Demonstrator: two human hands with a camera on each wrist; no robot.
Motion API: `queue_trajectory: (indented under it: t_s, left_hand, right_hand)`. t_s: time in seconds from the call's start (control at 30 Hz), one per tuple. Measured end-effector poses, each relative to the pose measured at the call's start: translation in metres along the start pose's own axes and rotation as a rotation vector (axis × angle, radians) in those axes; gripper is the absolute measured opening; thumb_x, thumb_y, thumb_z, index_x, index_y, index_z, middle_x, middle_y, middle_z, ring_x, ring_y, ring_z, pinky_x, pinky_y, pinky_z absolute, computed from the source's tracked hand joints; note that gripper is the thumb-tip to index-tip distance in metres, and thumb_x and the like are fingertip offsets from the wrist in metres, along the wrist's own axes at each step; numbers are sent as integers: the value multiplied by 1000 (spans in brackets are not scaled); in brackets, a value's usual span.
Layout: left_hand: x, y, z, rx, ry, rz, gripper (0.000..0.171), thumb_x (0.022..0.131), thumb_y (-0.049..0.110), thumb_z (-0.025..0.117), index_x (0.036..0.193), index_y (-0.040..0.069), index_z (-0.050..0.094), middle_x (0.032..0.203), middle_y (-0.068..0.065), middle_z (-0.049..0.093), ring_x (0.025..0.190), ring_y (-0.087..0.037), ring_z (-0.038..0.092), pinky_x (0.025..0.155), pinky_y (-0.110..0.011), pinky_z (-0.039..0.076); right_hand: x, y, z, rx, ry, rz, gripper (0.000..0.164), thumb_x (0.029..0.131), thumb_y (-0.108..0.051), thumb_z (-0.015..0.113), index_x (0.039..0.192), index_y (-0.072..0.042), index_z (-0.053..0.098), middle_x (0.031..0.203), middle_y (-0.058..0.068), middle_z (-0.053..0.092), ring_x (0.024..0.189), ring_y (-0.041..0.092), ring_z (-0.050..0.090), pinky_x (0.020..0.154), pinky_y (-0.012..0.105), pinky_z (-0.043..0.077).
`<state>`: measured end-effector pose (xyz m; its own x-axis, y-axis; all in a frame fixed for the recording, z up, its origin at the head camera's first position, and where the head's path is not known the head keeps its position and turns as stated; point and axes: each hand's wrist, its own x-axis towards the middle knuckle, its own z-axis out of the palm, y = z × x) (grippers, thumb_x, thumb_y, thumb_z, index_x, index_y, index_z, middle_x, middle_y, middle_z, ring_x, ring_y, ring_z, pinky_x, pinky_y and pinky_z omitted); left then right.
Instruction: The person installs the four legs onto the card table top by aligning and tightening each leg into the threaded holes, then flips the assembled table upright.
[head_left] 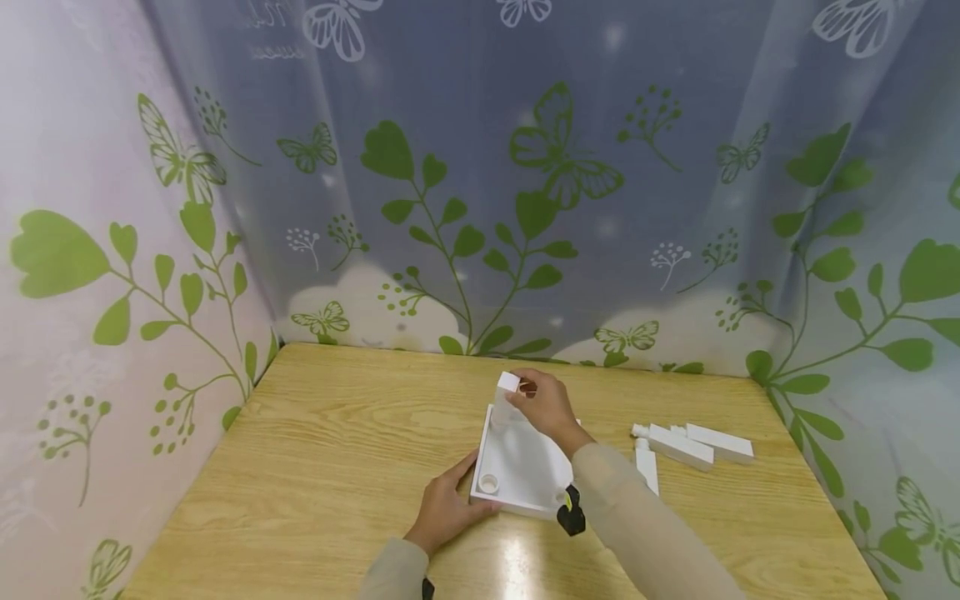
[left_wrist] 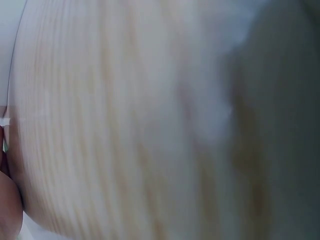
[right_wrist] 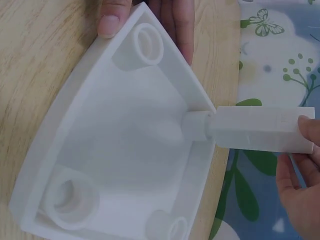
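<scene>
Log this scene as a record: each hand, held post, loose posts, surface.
Left hand: grips white tray at its near-left corner
Right hand: holds white post near its top
Held post: at far-left corner socket; how fully seated, unclear
Loose posts: three, lying right of tray
Surface: wooden table
</scene>
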<state>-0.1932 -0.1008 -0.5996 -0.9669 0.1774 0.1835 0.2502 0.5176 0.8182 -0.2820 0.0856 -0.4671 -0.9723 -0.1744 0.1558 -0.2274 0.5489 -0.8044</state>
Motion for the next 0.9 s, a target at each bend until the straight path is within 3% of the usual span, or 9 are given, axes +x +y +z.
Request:
queue_trajectory:
  t_s: [0.33, 0.6, 0.9]
  left_hand:
    - [2, 2, 1, 0, -1, -6, 93, 67, 52, 82, 140, 7, 48, 135, -15, 55, 125, -33, 52, 102, -48, 46]
    - [1, 5, -1, -11, -7, -16, 93, 67, 51, 82, 140, 6, 48, 136, -18, 54, 125, -35, 51, 103, -49, 44]
    - [1, 2, 0, -7, 4, -7, 92, 67, 50, 83, 140, 6, 49, 135, -18, 54, 124, -36, 52, 102, -50, 44]
  right_hand:
    - [3, 0, -3, 31, -42, -43, 45, 90, -5, 65, 132, 2, 54, 122, 20, 61, 111, 35, 59, 94, 46, 51]
    - [7, 4, -10, 0, -156, -125, 47, 90, 0, 63, 136, -4, 53, 137, 17, 53, 119, 36, 54, 96, 48, 50]
    - [10, 2, -16, -37, -240, -146, 48, 90, 5, 59, 137, -2, 51, 139, 19, 51, 121, 37, 53, 95, 44, 52]
